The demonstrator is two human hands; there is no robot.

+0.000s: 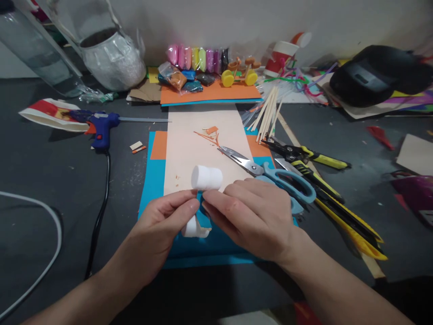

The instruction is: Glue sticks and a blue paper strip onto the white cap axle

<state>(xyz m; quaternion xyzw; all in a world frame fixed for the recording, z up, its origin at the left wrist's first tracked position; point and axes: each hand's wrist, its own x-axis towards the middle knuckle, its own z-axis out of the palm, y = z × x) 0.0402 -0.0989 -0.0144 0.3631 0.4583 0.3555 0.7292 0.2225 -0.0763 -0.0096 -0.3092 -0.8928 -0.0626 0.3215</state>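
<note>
Both hands are pinched close together in the middle, over a sheet of pale paper (189, 149) lying on blue and orange sheets (147, 189). Between my left hand (165, 216) and my right hand (250, 212) is a white roll-shaped craft piece (207, 178), its short ridged cylinder showing just above the fingertips. A second white part (194, 228) shows below my left thumb, with a ragged pale edge. Fingers hide how these two parts join. Light-blue-handled scissors (255, 168) lie open just beyond my right hand, their blades near orange scraps (212, 130).
Left lies a blue glue gun (101, 128) with a black cord (103, 212). On the right are pliers (304, 155), a yellow cutter (341, 216) and wooden sticks (267, 115). Behind stand colored clay packs (199, 60), a silver pot (110, 58), a bottle (34, 49) and a black cap (375, 74).
</note>
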